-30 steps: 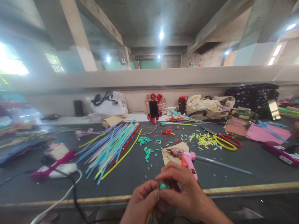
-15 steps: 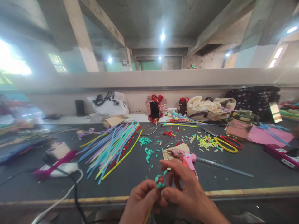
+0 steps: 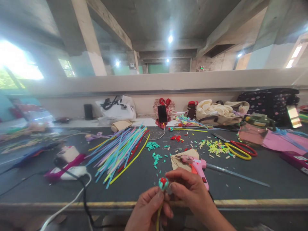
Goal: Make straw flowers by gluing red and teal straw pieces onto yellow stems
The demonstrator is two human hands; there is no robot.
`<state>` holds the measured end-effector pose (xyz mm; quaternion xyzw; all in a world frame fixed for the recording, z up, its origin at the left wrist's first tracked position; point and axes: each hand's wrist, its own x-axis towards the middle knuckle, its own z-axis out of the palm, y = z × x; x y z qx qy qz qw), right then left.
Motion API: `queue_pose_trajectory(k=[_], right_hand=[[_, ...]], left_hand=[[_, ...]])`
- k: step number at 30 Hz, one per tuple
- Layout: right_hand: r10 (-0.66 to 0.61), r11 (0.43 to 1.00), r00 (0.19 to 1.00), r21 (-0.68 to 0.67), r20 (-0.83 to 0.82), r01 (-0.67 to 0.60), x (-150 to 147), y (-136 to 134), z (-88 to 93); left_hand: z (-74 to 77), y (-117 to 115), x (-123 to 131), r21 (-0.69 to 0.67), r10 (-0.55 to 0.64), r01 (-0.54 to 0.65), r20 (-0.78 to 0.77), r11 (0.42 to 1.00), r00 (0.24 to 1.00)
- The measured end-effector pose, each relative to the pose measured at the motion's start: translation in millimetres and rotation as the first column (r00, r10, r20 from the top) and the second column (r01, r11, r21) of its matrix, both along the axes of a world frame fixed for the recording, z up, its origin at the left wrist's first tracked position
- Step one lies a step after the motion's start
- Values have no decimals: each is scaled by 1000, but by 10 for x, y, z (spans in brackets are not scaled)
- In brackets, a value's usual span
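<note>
A small flower head (image 3: 163, 183) of short teal fuzzy pieces around a red centre sits on a yellow pipe-cleaner stem (image 3: 158, 216). My left hand (image 3: 150, 205) pinches it just below the head, the stem running down through the fingers. At its right side is my right hand (image 3: 189, 192), index finger and thumb curled against the head's edge; the exact contact is partly hidden. Behind the right hand, a pink glue gun (image 3: 198, 166) rests on a beige pad (image 3: 176, 162), a long clear glue stick (image 3: 238, 175) in its back.
Beyond my hands lie cut teal pieces (image 3: 157, 158), red pieces (image 3: 176, 138) and yellow pieces (image 3: 215, 147). Long pipe cleaners (image 3: 125, 154) spread to the left, near a power strip (image 3: 64, 168) with cables. Scissors (image 3: 237, 150) lie right; a phone (image 3: 162, 114) stands at the back.
My right index finger and thumb have come closer to the flower head. The flower has risen slightly and tipped more upright, showing more of its stem. The view has shifted a little left.
</note>
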<state>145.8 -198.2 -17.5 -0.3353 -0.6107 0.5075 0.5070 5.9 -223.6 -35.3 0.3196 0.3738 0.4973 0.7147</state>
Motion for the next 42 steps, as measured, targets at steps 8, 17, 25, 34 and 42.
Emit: queue_pose_trajectory(k=[8, 17, 25, 34, 42], right_hand=[[75, 997, 997, 4, -4, -75, 0, 7, -80], [176, 978, 983, -106, -50, -180, 51, 5, -44], [160, 985, 987, -64, 21, -158, 49, -9, 0], [64, 998, 988, -17, 140, -62, 38, -17, -48], [-59, 998, 961, 7, 272, 59, 226, -139, -43]], left_hand=[[31, -16, 10, 101, -93, 97, -41, 990, 995], [8, -1, 1, 121, -120, 133, -105, 984, 987], [127, 14, -1, 111, -113, 143, -236, 984, 965], [110, 42, -39, 14, -54, 58, -240, 998, 969], [131, 29, -137, 9, 66, -65, -89, 998, 994]])
